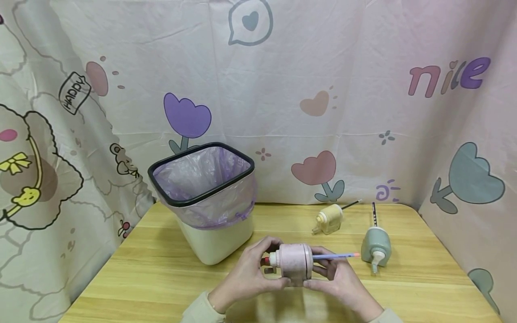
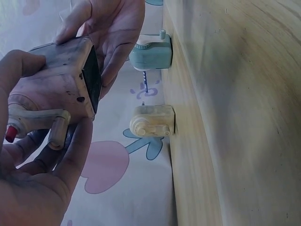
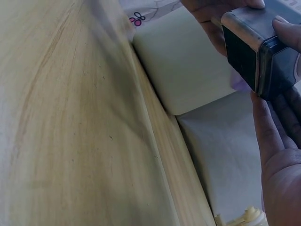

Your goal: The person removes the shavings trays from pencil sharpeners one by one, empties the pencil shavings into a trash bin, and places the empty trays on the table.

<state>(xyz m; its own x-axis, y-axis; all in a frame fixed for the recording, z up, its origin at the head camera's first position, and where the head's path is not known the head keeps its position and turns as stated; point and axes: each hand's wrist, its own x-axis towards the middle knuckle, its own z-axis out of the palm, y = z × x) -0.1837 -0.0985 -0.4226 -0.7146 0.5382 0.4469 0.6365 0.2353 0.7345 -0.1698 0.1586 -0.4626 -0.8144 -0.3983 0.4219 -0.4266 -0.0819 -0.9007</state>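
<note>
Both hands hold a pink hand-crank pencil sharpener [image 1: 296,260] sideways above the table's near part. My left hand [image 1: 251,273] grips its crank side, thumb on the body; the crank handle [image 2: 58,132] and a small red piece [image 2: 11,133] show between the fingers in the left wrist view. On the opposite side my right hand [image 1: 344,281] holds the body between thumb and fingers. A blue pencil [image 1: 335,256] sticks out of the sharpener to the right, over that hand. In the right wrist view the dark base [image 3: 242,59] is visible.
A white bin [image 1: 218,244] with a purple liner and black rim stands at the left. Farther back sits a yellow sharpener [image 1: 333,219] with a black pencil. A green sharpener [image 1: 376,246], also holding a pencil, stands at the right. A printed curtain [image 1: 258,89] hangs behind the wooden table [image 1: 141,269].
</note>
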